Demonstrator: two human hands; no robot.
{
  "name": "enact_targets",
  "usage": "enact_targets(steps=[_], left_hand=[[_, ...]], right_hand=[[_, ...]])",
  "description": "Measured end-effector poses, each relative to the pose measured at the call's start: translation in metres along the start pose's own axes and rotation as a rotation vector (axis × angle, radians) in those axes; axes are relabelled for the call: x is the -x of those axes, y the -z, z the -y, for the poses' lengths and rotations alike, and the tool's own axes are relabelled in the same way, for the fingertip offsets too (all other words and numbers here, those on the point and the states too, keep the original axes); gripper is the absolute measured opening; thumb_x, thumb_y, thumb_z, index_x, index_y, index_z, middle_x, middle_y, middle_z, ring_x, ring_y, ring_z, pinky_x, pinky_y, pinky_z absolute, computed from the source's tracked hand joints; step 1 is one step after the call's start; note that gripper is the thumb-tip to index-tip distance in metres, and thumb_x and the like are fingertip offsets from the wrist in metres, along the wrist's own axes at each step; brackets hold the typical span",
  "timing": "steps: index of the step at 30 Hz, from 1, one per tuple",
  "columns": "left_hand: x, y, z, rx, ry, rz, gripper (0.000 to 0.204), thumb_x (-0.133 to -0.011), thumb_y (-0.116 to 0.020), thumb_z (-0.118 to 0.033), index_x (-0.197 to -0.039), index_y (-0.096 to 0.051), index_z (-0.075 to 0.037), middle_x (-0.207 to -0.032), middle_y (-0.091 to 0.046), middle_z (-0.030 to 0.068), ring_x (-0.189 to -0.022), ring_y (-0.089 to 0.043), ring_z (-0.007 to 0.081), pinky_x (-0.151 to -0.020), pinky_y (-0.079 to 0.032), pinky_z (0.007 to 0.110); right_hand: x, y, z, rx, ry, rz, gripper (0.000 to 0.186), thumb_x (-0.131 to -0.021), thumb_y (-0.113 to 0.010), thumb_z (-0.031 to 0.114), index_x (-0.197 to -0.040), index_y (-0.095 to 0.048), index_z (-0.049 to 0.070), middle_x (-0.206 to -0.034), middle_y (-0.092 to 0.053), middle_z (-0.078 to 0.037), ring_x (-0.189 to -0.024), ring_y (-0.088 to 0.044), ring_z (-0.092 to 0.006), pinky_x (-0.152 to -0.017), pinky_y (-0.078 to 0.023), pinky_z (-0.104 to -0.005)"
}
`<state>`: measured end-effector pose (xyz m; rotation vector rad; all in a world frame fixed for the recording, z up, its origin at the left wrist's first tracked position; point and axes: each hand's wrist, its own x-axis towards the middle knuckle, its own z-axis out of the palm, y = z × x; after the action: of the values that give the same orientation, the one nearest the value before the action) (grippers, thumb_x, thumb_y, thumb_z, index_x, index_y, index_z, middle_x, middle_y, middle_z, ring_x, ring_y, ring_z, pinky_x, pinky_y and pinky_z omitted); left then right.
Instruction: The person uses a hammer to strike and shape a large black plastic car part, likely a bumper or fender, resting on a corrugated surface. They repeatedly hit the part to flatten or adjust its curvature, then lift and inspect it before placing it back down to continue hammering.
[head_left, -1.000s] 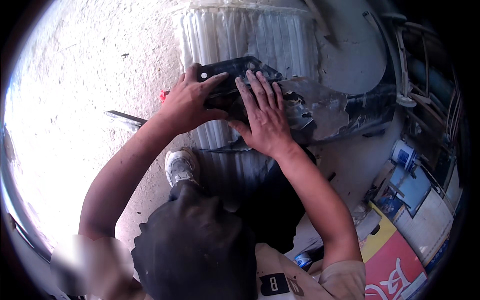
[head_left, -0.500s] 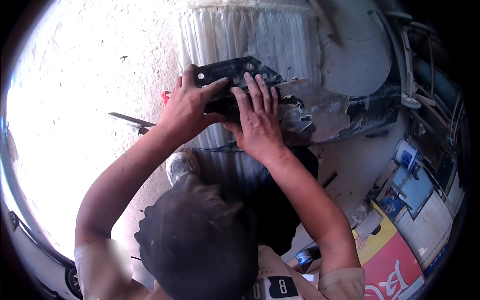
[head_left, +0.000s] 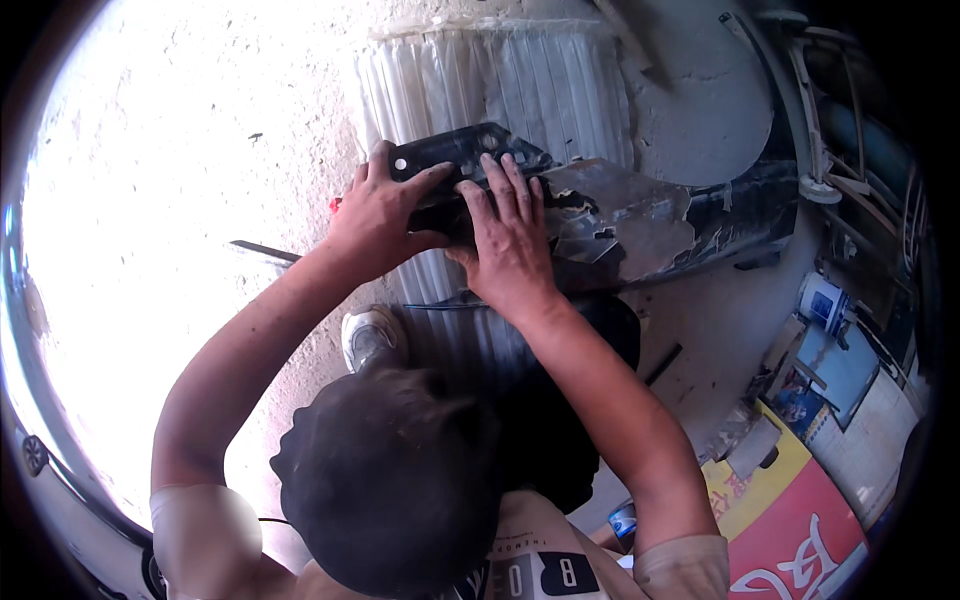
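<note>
A long black plastic car bumper [head_left: 745,222] lies across in front of me, with torn, peeling grey-brown film [head_left: 645,215] over its middle. Its left end is a black flange [head_left: 455,150] with round holes. My left hand [head_left: 375,215] grips this end, the index finger laid over the flange and the thumb pointing right. Close beside it, my right hand [head_left: 512,245] holds the same end, with long fingers across the top and the thumb at the near edge. Underneath the part, the fingertips of my left hand are hidden.
Ribbed translucent plastic sheeting [head_left: 500,75] lies on the floor under the bumper. A thin dark strip [head_left: 265,250] is left of my hands. Right are a white-and-blue bucket [head_left: 823,303], a red-and-yellow board [head_left: 790,520] and a metal frame [head_left: 812,120]. My shoe [head_left: 372,335] stands nearby.
The view has shifted slightly, and the flange with both hands sits a little lower in it. Both hands keep nearly the same hold on the bumper.
</note>
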<state>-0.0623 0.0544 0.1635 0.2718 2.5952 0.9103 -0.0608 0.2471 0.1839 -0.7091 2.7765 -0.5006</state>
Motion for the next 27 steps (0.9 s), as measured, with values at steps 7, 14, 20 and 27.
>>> enact_targets(steps=[7, 14, 20, 27], left_hand=[[-0.016, 0.013, 0.001, -0.100, -0.064, 0.067, 0.083, -0.070, -0.083, -0.038, -0.142, -0.044, -0.022, -0.144, -0.036, 0.0323, -0.139, -0.031, 0.0474, -0.111, -0.028, 0.057], [-0.026, 0.013, -0.005, -0.216, -0.036, 0.125, 0.093, -0.067, -0.085, -0.039, -0.145, -0.038, -0.018, -0.146, -0.038, 0.0259, -0.139, -0.033, 0.0432, -0.109, -0.027, 0.065], [-0.026, 0.020, -0.023, -0.330, -0.038, 0.211, 0.087, -0.073, -0.081, -0.039, -0.145, -0.039, -0.015, -0.145, -0.040, 0.0184, -0.136, -0.040, 0.0368, -0.110, -0.028, 0.066], [-0.019, 0.010, -0.052, -0.309, -0.115, 0.149, 0.083, -0.084, -0.073, -0.030, -0.149, -0.028, -0.006, -0.149, -0.034, 0.0245, -0.140, -0.033, 0.0386, -0.116, -0.023, 0.057]], right_hand=[[-0.001, 0.004, 0.006, 0.068, -0.034, 0.032, 0.068, -0.075, -0.080, 0.027, -0.131, -0.048, 0.007, -0.149, -0.036, -0.019, -0.144, -0.026, -0.0339, -0.119, -0.019, -0.0509], [-0.001, 0.005, 0.004, 0.023, -0.027, 0.032, 0.078, -0.072, -0.083, 0.029, -0.136, -0.044, 0.006, -0.151, -0.036, -0.019, -0.145, -0.026, -0.0339, -0.119, -0.020, -0.0497], [0.003, 0.017, -0.011, -0.044, 0.036, 0.009, 0.094, -0.073, -0.082, 0.032, -0.148, -0.032, 0.004, -0.152, -0.035, -0.019, -0.145, -0.026, -0.0353, -0.119, -0.020, -0.0490], [0.100, 0.076, -0.088, -0.119, -0.341, -0.438, 0.079, -0.086, -0.073, 0.027, -0.147, -0.031, -0.002, -0.149, -0.037, -0.023, -0.140, -0.033, -0.0393, -0.115, -0.027, -0.0453]])
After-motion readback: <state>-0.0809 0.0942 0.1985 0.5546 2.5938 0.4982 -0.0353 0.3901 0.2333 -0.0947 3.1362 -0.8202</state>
